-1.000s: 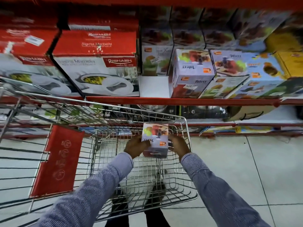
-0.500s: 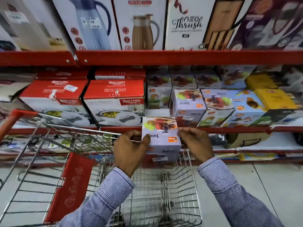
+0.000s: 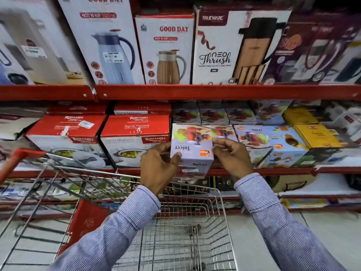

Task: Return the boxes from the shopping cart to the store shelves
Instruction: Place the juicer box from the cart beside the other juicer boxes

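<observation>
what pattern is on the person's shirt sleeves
Fine blue-and-white stripes on both shirt sleeves, clearest in the head view.

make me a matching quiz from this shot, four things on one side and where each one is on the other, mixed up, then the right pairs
Things
1. juicer box
2. brown jug box
3. red dish box
4. yellow box

Places
A. top shelf, between the blue jug box and the Thrush box
B. middle shelf, far right of the hands
C. held between the left hand and right hand, above the cart
D. middle shelf, just left of the hands

Pairs: 1-C, 2-A, 3-D, 4-B
</observation>
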A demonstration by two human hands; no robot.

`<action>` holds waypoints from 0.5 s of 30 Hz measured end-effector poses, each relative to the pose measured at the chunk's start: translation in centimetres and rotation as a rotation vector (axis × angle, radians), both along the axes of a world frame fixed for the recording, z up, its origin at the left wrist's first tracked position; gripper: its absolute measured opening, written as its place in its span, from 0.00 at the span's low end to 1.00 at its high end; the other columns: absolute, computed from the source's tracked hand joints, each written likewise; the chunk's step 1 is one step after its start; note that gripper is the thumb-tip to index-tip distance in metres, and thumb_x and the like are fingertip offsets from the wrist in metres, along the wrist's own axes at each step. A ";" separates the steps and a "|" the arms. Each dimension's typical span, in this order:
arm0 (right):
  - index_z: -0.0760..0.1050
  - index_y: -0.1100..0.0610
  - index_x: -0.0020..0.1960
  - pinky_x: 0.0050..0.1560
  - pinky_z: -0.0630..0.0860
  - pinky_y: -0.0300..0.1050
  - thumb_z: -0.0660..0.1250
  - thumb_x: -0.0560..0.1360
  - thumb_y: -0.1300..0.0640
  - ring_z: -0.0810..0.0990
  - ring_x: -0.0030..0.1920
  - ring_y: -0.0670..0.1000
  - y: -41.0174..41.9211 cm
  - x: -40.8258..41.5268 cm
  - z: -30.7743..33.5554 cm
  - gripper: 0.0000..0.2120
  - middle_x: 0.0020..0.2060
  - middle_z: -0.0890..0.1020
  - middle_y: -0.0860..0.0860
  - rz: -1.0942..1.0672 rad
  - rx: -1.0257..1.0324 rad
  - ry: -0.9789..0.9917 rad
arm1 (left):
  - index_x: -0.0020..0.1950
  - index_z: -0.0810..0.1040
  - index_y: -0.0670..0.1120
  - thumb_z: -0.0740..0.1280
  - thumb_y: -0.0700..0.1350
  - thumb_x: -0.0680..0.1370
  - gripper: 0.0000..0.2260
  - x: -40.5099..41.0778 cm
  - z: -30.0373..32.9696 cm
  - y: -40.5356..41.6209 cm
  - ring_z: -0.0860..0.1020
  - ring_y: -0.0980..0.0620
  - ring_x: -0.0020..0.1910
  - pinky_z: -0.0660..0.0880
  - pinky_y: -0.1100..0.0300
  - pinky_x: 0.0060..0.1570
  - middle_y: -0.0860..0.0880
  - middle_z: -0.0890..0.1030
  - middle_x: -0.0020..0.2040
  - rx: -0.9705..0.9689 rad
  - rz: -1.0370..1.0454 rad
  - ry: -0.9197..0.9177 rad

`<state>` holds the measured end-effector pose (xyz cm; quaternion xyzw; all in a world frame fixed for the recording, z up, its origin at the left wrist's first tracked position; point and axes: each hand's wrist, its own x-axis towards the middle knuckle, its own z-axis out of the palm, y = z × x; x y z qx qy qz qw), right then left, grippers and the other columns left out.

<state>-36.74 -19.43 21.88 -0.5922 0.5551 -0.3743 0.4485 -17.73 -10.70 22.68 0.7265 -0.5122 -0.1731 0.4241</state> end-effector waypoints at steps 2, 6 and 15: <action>0.81 0.56 0.57 0.53 0.82 0.58 0.69 0.74 0.63 0.85 0.48 0.54 -0.5 0.3 -0.2 0.13 0.50 0.85 0.51 0.004 -0.018 0.010 | 0.66 0.79 0.45 0.73 0.47 0.75 0.20 0.0 -0.5 -0.6 0.83 0.55 0.44 0.79 0.59 0.54 0.47 0.84 0.59 -0.005 -0.004 -0.004; 0.79 0.55 0.59 0.53 0.81 0.60 0.69 0.74 0.64 0.85 0.48 0.57 -1.6 0.9 -1.0 0.15 0.54 0.85 0.51 -0.004 -0.017 0.015 | 0.70 0.75 0.44 0.72 0.41 0.75 0.23 -0.2 -2.0 -1.9 0.82 0.46 0.58 0.76 0.61 0.58 0.46 0.81 0.64 0.001 0.002 0.020; 0.80 0.52 0.58 0.56 0.81 0.53 0.68 0.74 0.62 0.82 0.49 0.50 -3.8 1.5 -3.2 0.14 0.51 0.83 0.48 -0.020 0.012 0.123 | 0.70 0.75 0.46 0.68 0.31 0.74 0.25 -0.4 -5.7 -3.9 0.76 0.57 0.48 0.62 0.87 0.45 0.45 0.84 0.58 -0.018 0.009 0.003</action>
